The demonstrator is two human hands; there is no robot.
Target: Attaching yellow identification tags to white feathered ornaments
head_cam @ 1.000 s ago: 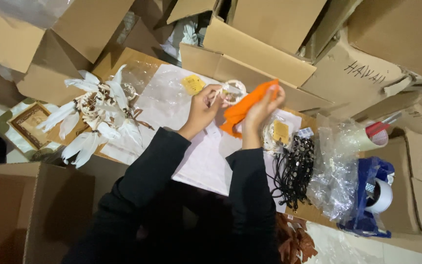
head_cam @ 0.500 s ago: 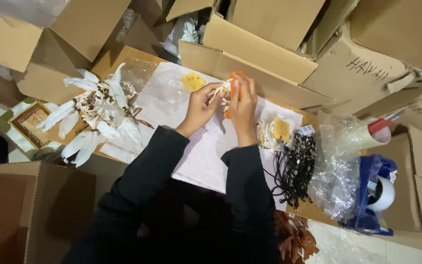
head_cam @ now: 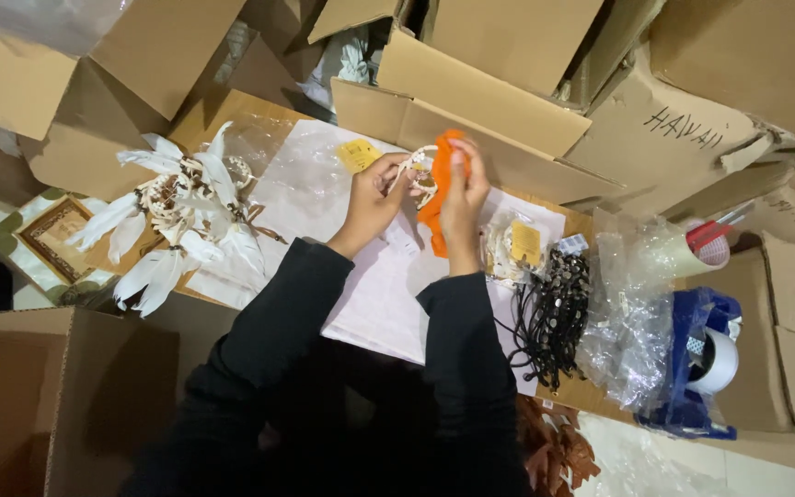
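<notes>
My left hand (head_cam: 372, 197) and my right hand (head_cam: 463, 195) are raised together over a white sheet (head_cam: 379, 294) on the work surface. The right hand grips an orange tool (head_cam: 436, 189), held upright. The left hand pinches a small pale ring-shaped piece with beads or cord (head_cam: 416, 170) right beside the orange tool. Both arms wear black sleeves. How the ring and the tool meet is hidden by my fingers.
A white feather ornament (head_cam: 177, 216) lies at left, near a framed picture (head_cam: 52, 239). A yellow tag (head_cam: 358, 155), a small bagged item (head_cam: 512, 248), black cords (head_cam: 554, 313), crumpled clear plastic (head_cam: 632, 313) and a blue tape dispenser (head_cam: 701, 364) sit around. Cardboard boxes (head_cam: 480, 74) ring everything.
The orange tool has swung from slanting out to the right to standing upright between my hands, which have drawn closer together around the pale ring.
</notes>
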